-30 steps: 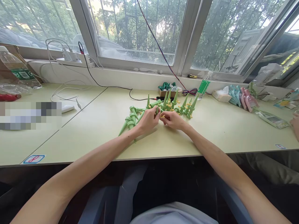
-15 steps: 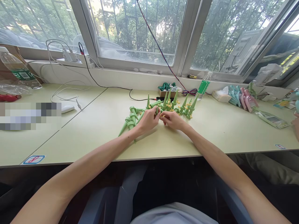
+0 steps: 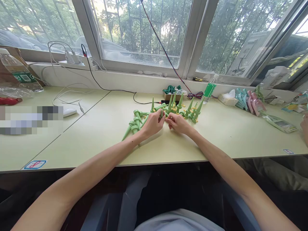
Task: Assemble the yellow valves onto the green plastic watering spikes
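My left hand (image 3: 153, 123) is closed around a green plant watering spike (image 3: 161, 114), and most of it is hidden by the fingers. Right beside it, my right hand (image 3: 177, 123) pinches at a small yellow valve on that spike; the fingertips now cover nearly all of the yellow. Several green spikes with ribbed caps (image 3: 134, 128) lie in a loose pile at the left of my left hand. Behind and to the right of my hands, several green spikes with yellow valves (image 3: 197, 112) stand with their points up.
A green-labelled bottle (image 3: 209, 90), a small box (image 3: 168, 95) with green stuff and a tissue pack (image 3: 228, 98) stand along the window. Cables run at the back left, near a white mouse (image 3: 69, 112). Another person's hand (image 3: 305, 126) shows at the right edge.
My right fingers have turned and curled slightly at the spike, and the yellow valve shows less than before. My left hand stays put. The other person's hand has shifted a little.
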`<state>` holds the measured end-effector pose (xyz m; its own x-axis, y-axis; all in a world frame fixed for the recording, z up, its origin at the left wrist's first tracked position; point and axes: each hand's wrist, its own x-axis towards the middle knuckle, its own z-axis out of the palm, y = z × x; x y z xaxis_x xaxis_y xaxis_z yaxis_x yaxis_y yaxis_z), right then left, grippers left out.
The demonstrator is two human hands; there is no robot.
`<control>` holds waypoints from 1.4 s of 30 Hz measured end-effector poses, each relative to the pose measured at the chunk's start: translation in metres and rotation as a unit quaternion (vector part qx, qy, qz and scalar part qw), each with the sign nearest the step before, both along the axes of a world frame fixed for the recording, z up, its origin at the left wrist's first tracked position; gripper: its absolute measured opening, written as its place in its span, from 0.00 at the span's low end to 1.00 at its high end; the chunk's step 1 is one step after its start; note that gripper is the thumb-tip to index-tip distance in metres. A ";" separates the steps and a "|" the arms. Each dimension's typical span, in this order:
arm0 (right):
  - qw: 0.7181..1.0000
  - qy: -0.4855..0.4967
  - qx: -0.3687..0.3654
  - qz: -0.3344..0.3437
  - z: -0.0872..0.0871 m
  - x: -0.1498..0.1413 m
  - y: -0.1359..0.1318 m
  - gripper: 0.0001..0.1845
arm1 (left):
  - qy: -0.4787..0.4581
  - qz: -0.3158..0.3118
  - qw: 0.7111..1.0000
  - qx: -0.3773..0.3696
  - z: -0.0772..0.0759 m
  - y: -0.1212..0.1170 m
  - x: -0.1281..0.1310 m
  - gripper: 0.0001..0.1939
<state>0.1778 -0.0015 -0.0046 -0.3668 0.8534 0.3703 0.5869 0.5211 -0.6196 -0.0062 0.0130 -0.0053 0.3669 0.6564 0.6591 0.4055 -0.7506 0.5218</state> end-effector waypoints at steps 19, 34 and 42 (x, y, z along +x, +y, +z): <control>1.000 -0.011 0.014 0.012 -0.003 0.000 0.003 0.13 | 0.005 0.013 1.000 0.002 -0.004 0.004 0.000 0.04; 0.999 0.003 0.047 -0.001 -0.002 -0.002 0.004 0.09 | -0.002 0.026 1.000 0.000 -0.003 0.004 0.000 0.04; 0.999 0.018 0.033 0.004 -0.004 0.000 0.005 0.10 | 0.004 0.007 1.000 -0.001 -0.003 0.003 -0.001 0.04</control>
<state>0.1775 0.0038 -0.0085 -0.3598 0.8233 0.4391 0.5607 0.5669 -0.6035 -0.0074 0.0164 -0.0085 0.3638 0.6629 0.6544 0.4195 -0.7439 0.5202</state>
